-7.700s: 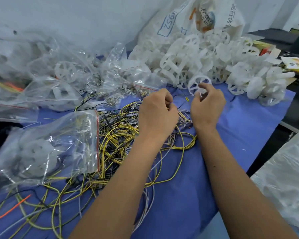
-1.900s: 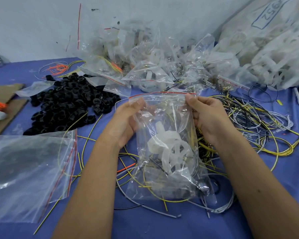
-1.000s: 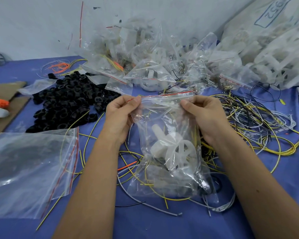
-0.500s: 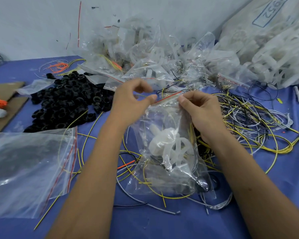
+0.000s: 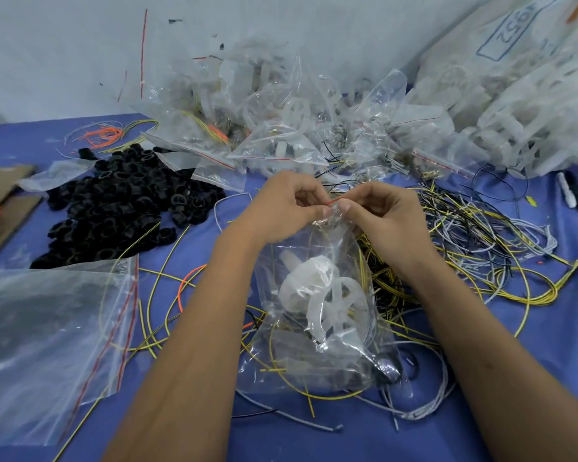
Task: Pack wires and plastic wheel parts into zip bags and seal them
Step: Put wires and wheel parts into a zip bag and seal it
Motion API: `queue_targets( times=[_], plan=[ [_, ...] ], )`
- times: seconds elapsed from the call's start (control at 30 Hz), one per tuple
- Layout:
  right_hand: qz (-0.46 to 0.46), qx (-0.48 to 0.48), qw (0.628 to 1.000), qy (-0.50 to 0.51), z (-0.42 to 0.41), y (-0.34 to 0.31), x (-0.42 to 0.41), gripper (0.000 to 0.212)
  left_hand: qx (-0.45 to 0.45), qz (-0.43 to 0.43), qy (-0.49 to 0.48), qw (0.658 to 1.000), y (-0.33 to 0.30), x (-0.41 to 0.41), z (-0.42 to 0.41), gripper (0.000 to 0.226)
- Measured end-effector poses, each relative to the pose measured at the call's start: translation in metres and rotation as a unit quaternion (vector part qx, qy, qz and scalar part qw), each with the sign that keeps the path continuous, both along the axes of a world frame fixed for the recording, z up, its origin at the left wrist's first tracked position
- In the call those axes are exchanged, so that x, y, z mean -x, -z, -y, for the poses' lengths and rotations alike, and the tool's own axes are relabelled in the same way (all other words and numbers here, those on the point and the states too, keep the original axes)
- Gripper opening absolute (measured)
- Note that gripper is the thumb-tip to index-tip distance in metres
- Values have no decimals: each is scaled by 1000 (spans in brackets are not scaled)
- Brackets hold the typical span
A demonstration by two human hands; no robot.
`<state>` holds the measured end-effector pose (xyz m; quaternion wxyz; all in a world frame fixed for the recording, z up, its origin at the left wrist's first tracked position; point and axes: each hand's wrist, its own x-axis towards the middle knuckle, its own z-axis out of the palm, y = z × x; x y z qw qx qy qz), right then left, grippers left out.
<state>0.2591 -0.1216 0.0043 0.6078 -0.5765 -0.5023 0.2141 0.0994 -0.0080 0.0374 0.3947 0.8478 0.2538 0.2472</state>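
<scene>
The zip bag (image 5: 317, 315) stands in the middle of the blue surface (image 5: 364, 438), its bottom resting on loose wires and its mouth lifted toward the far side. Inside it I can see a white plastic wheel (image 5: 327, 298) with spokes and some yellow wires (image 5: 281, 368) curled along the bottom. My left hand (image 5: 281, 208) and my right hand (image 5: 381, 215) meet at the bag's red zip strip (image 5: 335, 201): each grip is pressed together, thumb against fingertips, pinching the strip from either side, so the two pinches nearly touch. The plastic below them is gathered and creased.

To the right of the bag lies a tangle of yellow, black and grey wires (image 5: 481, 235), spreading toward the right edge. To the near left lies a flat stack of empty zip bags (image 5: 50, 338) with red strips facing the middle. Beyond it, on the far left, sits a heap of black rings (image 5: 121, 208), and behind that a few orange wires (image 5: 101, 133). Along the far side, against the wall, is a heap of filled bags (image 5: 281, 128), and at the far right a big sack of white wheel parts (image 5: 521, 105). Pieces of brown cardboard (image 5: 4, 198) lie at the left edge.
</scene>
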Motion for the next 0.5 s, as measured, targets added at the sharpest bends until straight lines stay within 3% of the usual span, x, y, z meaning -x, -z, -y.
queue_targets(
  times=[0.5],
  plan=[
    [78, 13, 996, 44, 1, -3, 5, 7, 42, 34, 17, 998, 7, -5, 1, 8]
  ],
)
